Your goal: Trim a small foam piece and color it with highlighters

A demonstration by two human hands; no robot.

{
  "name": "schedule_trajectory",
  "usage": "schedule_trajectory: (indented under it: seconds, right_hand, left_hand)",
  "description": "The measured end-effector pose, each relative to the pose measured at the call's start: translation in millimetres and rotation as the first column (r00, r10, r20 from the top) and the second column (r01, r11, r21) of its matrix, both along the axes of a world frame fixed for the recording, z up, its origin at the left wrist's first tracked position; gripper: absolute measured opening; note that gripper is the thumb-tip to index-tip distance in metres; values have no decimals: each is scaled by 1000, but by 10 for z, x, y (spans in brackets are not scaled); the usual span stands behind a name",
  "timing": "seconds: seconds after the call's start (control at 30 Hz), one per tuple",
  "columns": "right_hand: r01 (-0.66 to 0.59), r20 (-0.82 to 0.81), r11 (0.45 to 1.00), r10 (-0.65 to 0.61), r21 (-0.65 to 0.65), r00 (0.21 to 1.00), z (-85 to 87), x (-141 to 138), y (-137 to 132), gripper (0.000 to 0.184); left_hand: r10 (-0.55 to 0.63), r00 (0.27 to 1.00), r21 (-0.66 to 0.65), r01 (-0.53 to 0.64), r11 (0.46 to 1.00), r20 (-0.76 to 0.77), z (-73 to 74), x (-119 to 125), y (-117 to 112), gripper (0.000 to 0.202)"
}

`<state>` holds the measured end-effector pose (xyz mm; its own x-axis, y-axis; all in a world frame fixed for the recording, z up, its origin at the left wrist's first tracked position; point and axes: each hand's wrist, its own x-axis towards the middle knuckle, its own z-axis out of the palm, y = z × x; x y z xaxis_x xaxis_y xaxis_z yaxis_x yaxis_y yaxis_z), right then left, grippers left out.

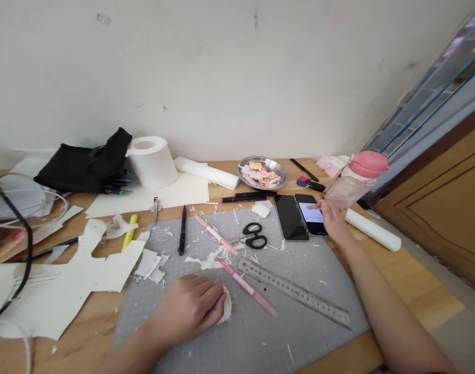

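By a curled left hand [194, 304], any pinch unclear, white paper [228, 305] is being partly covered toward the cutting mat's [292, 332] near edge; at its far right corner, a lit phone [312, 217] is being reached by the right hand [335, 222], finger outstretched.

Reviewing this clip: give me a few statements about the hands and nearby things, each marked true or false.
1. The left hand is curled by a piece of white paper. True.
2. The right hand holds the scissors. False: it is at the lit phone; the scissors lie on the mat.
3. The metal ruler lies on the mat. True.
4. The metal dish holds only pens. False: it holds scraps.
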<state>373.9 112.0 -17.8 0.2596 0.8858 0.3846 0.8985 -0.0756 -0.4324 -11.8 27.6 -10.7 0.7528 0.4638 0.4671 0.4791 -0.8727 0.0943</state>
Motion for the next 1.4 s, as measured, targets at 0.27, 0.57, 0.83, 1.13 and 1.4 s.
schedule_trajectory:
  seconds: [0.27,0.57,0.83,1.13,1.4]
  right_hand:
    - [162,-5,984,-162,80,987,56,56,-57,42]
    - [-143,-4,982,145,122,989,237,-272,-256,42]
    - [-598,84,642,712,-479,698,490,-1326,-839,31]
    - [-576,131,622,731,-530,670,478,-1681,-846,22]
    - [-598,21,568,735,-565,678,385,-1744,-906,20]
  left_hand:
    - [0,1000,-4,0,1000,-5,8,-1,4,36]
    - [24,1000,-36,-25,999,-9,-7,-20,-3,37]
    - [333,773,-392,-582,713,-541,316,26,5,30]
    - [353,685,-454,-704,546,-638,502,97,-111,35]
    - [400,723,-506,-684,526,-563,448,170,-262,12]
